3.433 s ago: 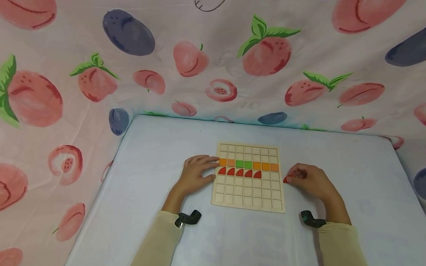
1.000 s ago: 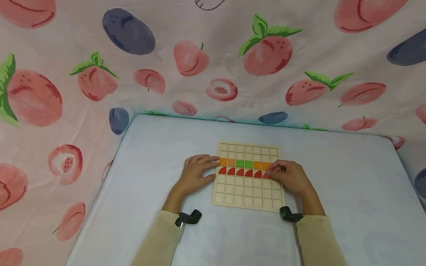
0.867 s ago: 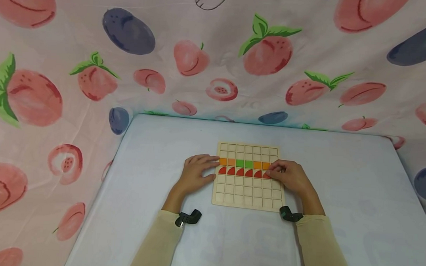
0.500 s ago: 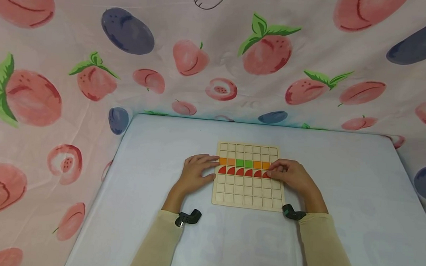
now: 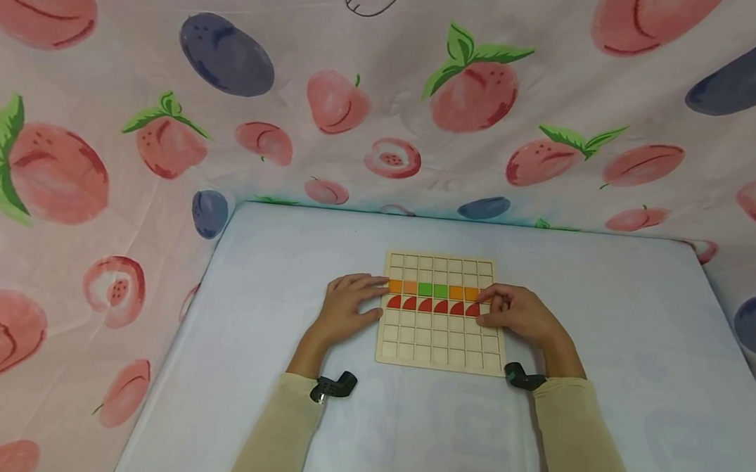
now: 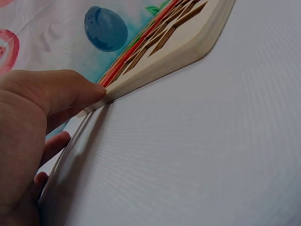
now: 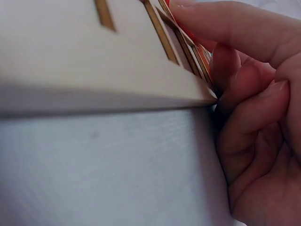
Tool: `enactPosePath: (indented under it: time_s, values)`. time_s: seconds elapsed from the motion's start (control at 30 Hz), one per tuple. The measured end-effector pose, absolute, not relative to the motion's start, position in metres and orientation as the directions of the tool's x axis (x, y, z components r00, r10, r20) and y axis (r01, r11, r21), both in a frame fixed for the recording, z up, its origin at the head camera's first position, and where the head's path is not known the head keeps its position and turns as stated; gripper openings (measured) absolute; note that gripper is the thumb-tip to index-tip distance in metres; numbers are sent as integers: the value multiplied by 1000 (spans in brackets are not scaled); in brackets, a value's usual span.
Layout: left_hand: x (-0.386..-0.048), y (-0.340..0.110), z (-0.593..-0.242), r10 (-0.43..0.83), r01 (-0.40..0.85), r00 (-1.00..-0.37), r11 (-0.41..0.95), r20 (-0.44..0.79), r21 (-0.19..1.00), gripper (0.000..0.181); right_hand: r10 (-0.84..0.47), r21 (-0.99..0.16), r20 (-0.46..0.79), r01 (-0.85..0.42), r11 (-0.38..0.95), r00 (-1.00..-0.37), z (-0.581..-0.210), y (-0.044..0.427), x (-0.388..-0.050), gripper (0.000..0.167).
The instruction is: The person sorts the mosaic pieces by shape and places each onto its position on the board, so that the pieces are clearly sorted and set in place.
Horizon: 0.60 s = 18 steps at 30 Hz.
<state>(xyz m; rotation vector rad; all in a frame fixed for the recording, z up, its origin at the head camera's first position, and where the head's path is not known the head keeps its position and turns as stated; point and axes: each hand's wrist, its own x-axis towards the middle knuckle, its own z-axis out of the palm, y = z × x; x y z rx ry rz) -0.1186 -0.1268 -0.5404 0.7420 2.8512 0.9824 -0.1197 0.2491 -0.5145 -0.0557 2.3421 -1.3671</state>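
A wooden grid board (image 5: pixel 439 355) lies flat on the table in the head view. One of its rows holds a run of red quarter-circle tiles (image 5: pixel 441 306); the row above holds orange and green square tiles (image 5: pixel 441 291). My left hand (image 5: pixel 349 309) rests at the board's left edge, fingers spread; its thumb touches that edge in the left wrist view. Over the right edge is my right hand (image 5: pixel 523 314), thumb and index finger apart beside the rightmost visible red tile (image 5: pixel 472 310), its other fingers curled. The right end of the square-tile row is hidden behind this hand.
A white-covered table (image 5: pixel 275 260) surrounds the board. Behind it and on the left hangs a fruit-patterned cloth (image 5: pixel 361 45). Each wrist wears a small black camera, the left camera (image 5: pixel 335 387) and the right camera (image 5: pixel 524 377).
My right hand brought a red quarter-circle tile from right of the board to the end of the red row. Its thumb has since moved off that tile. My left hand stays put.
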Motion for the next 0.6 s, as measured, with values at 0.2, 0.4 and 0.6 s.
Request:
enactPosePath:
  time_s: [0.2,0.4,0.6]
  values:
    - [-119,-127,-541,452,429,-884,685,119,589,41,-249,-834,-326,154,530,-912,-515,249,-119,37]
    - [-118,-127,-539,452,430,-884,681,121,593,41,-239,-818,-326,146,556,-914,-517,249,-120,33]
    - [-118,-127,-539,448,433,-885,685,131,585,41,-248,-817,-308,122,563,-918,-518,249,-120,30]
